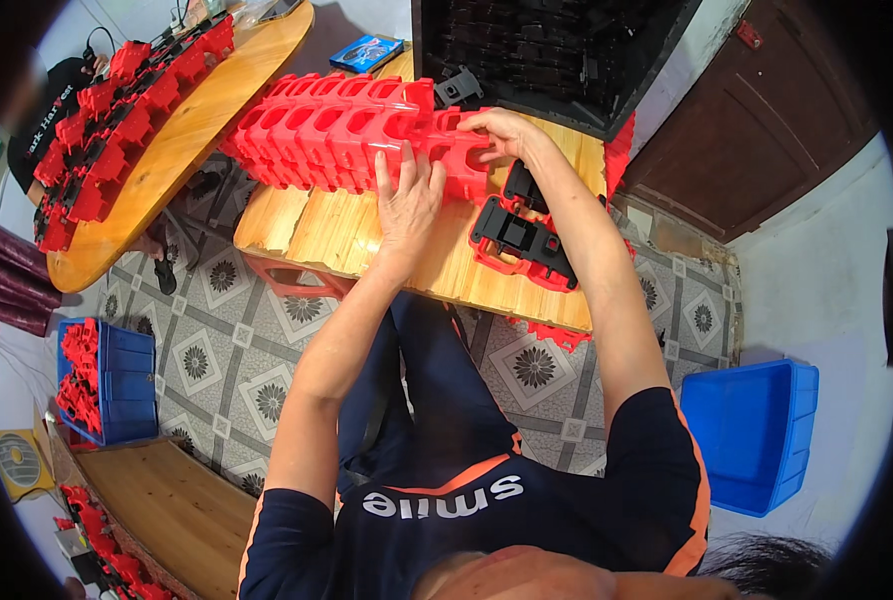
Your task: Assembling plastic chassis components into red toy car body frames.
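Nested red plastic frames (316,135) form long rows lying across the wooden table in front of me. My left hand (408,200) rests against the near side of the right-hand part of these rows, fingers spread. At the rows' right end, my right hand (506,135) curls its fingers and thumb around the edge of a red plastic frame (463,168). Just below my right wrist lie red frames with black plastic inserts (518,235) fitted on them. A loose black plastic part (456,88) sits behind the rows, beside the black crate.
The black crate (541,113) holds many black parts at the back. A curved wooden table (176,170) bears red-and-black assemblies, with another person (41,120) behind it. Blue tubs stand on the floor at left (128,390) and right (731,430). A blue box (366,54) lies behind the rows.
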### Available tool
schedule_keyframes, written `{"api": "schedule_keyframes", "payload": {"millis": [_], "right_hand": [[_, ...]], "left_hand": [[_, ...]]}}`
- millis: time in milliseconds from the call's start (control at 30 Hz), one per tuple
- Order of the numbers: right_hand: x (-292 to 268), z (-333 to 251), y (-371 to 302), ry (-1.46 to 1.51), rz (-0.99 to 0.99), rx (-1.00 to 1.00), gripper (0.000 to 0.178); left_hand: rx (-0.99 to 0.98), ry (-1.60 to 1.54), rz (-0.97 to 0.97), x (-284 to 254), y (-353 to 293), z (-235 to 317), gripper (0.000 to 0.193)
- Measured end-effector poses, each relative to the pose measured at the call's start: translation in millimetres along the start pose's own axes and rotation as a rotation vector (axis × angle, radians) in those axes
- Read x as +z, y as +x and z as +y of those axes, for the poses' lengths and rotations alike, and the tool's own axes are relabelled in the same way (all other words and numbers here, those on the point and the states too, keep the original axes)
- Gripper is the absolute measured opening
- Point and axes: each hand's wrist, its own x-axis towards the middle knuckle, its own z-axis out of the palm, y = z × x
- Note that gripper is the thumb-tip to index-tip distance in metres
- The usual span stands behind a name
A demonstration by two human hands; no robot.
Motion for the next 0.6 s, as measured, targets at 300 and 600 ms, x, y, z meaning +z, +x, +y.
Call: {"api": "schedule_keyframes", "payload": {"millis": [300, 600], "right_hand": [[-23, -10, -3, 0.448, 0.184, -0.151, 0.018], [35, -76, -109, 0.214, -0.199, -0.806, 0.014]], "left_hand": [[-0.009, 0.113, -0.136, -2, 3, 2, 0.021], [-0.592, -1.162, 0.215, -83, 66, -7, 0.104]]}}
